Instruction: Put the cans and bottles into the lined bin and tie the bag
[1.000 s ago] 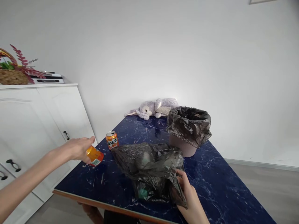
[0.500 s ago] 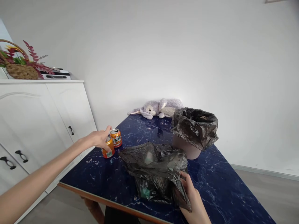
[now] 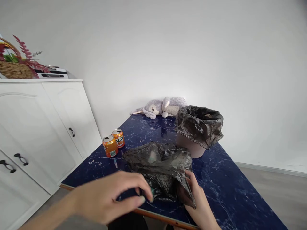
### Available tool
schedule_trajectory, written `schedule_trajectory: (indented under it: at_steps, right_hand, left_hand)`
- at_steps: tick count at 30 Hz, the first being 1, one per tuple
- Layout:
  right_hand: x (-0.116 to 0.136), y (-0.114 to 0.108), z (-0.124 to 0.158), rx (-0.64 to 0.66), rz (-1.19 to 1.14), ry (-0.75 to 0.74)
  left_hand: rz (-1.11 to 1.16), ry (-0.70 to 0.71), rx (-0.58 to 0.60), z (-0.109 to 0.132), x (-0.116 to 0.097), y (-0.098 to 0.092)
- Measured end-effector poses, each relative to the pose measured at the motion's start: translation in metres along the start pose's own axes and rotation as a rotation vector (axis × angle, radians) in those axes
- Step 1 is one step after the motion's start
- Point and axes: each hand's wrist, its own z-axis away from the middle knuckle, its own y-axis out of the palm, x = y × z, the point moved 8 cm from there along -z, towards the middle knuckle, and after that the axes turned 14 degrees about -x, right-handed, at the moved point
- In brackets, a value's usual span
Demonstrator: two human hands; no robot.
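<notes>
My left hand (image 3: 110, 195) hovers over the near table edge, just left of a black plastic bag (image 3: 163, 163). It is slightly blurred, with thumb and fingers apart and nothing between them. The bag lies crumpled on the table, and faint green and pale items show through it. At the bag's right side my right hand (image 3: 198, 198) is closed on its edge, the fingers partly hidden by the plastic. Two opened orange drink cans stand side by side at the left: a nearer can (image 3: 110, 147) and a farther can (image 3: 121, 136).
A bin (image 3: 190, 149) with a black liner (image 3: 201, 126) folded over its rim stands behind the bag. A plush rabbit (image 3: 165, 107) lies at the far edge of the blue marbled table (image 3: 227, 185). White cabinets (image 3: 43, 118) flank the left, bearing a flower basket (image 3: 16, 69).
My left hand has let go of the nearer can and come back toward me, to beside the bag. Both cans remain standing. My right hand keeps its hold on the bag.
</notes>
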Motion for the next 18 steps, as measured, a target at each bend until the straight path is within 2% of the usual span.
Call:
schedule_trajectory:
  at_steps: [1,3,7,9,11,14,18]
  right_hand:
    - [0.001,0.001,0.000,0.010,-0.004,-0.006]
    - [0.002,0.002,0.000,0.022,-0.015,-0.003]
    - [0.000,0.001,0.000,0.027,-0.024,0.049]
    - [0.000,-0.001,0.000,0.017,-0.033,0.064]
    - [0.001,-0.004,0.000,0.001,-0.045,0.070]
    - [0.001,-0.008,0.000,-0.012,-0.078,0.078]
    - [0.001,-0.012,0.002,-0.020,-0.114,0.111]
  left_hand:
    - [-0.003,0.013,0.055,-0.003,-0.006,0.020]
    - [-0.077,0.041,0.040,-0.019,-0.003,0.045]
    - [-0.269,0.126,-0.196,-0.066,0.028,0.051]
    - [-0.344,0.170,-0.233,-0.078,0.041,0.051]
    - [-0.371,0.199,-0.211,-0.081,0.046,0.053]
    - [-0.369,0.205,-0.139,-0.072,0.043,0.058]
    - [-0.535,0.164,-0.114,-0.055,0.041,0.065]
